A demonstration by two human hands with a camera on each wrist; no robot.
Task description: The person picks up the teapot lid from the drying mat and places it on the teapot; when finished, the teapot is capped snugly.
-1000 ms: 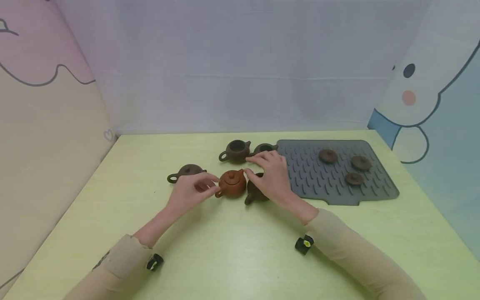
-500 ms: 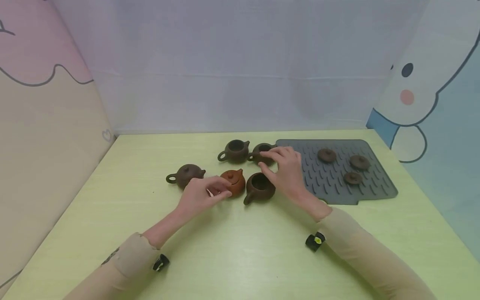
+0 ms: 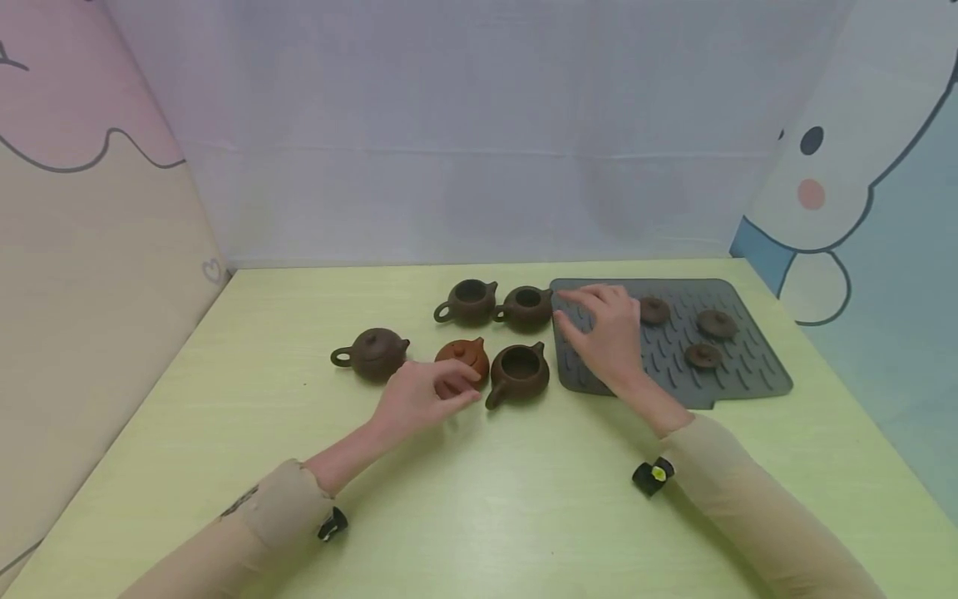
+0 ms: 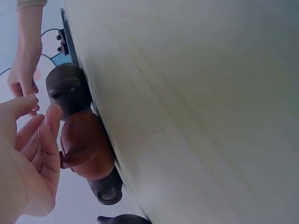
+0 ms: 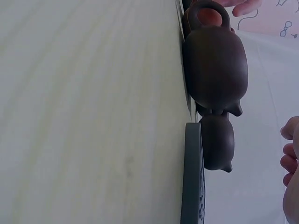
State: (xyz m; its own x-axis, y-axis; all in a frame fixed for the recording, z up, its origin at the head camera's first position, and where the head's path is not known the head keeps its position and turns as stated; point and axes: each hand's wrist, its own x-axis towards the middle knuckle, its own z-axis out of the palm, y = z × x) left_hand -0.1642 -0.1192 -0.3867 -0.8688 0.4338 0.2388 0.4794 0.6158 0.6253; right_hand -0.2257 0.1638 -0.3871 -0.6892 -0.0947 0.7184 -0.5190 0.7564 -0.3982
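Observation:
My left hand [image 3: 430,393], fingers loosely bent and holding nothing, hovers just in front of the reddish-brown teapot [image 3: 458,353], overlapping its lower part and handle. That teapot wears its lid. Over the left part of the grey ridged mat [image 3: 674,291] is my right hand [image 3: 604,337], thumb and fingers apart with nothing between them. A lidless dark teapot [image 3: 520,376] stands between the hands, right beside the reddish one. Behind are two more lidless dark teapots, one at the left [image 3: 471,304] and one nearer the mat [image 3: 527,310]. Left of my left hand sits a lidded dark teapot [image 3: 377,353].
Three dark lids lie on the mat: one at the back [image 3: 654,311], one at the right [image 3: 716,324] and a smaller one in front [image 3: 703,356]. The pale yellow-green table [image 3: 479,499] ends at a white cloth [image 3: 479,166] behind, with printed side panels.
My right hand has drawn away rightward from the lidless front teapot to over the mat. My left hand has shifted right and slightly nearer, passing in front of the reddish teapot. The teapots stay put.

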